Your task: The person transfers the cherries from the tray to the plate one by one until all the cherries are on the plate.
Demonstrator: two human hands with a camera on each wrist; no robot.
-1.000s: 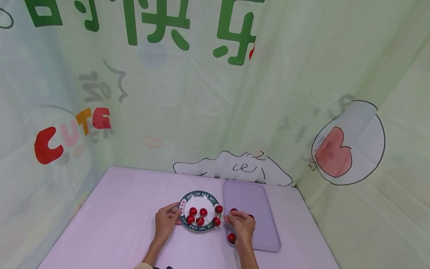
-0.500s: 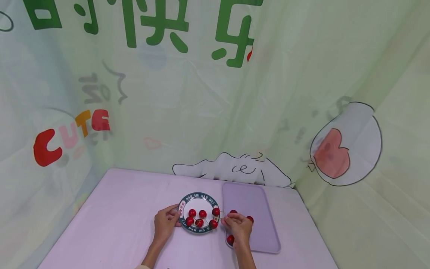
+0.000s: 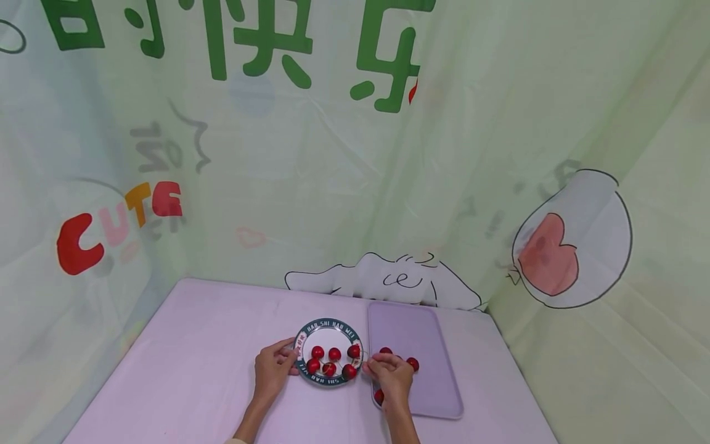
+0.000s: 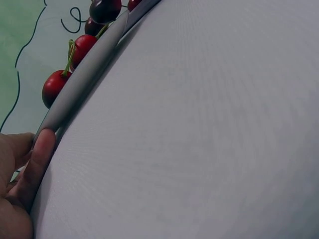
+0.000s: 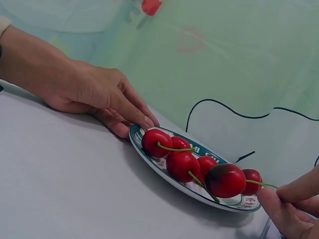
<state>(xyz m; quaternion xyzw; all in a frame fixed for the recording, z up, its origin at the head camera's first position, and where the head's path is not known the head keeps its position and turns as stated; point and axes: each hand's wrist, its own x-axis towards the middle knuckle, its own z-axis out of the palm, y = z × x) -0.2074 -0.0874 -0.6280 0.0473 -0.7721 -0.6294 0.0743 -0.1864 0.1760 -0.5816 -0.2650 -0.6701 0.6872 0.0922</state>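
My left hand (image 3: 272, 367) holds the left rim of a round plate (image 3: 301, 341) with a white middle and a dark green lettered border, thumb on the rim and fingers at its edge. Several red cherries with green stems lie on the plate. At its right side my right hand (image 3: 392, 375) pinches a thin green stem (image 5: 268, 185) between thumb and forefinger. That stem leads to a red cherry (image 5: 252, 181) over the plate's right part. Beside it is a darker cherry (image 5: 225, 180); whether their stems join cannot be told.
A light purple tray (image 3: 427, 327) lies right of the plate, partly under my right hand. On it are more cherries, among them one cherry (image 3: 413, 364) right of the hand and another cherry (image 3: 379, 396) near its front-left corner. Printed curtains (image 3: 333, 185) stand behind the table.
My right hand has shifted slightly left, carrying the pinched cherry further in over the plate; the darker one moved along with it. My left hand stays on the rim.
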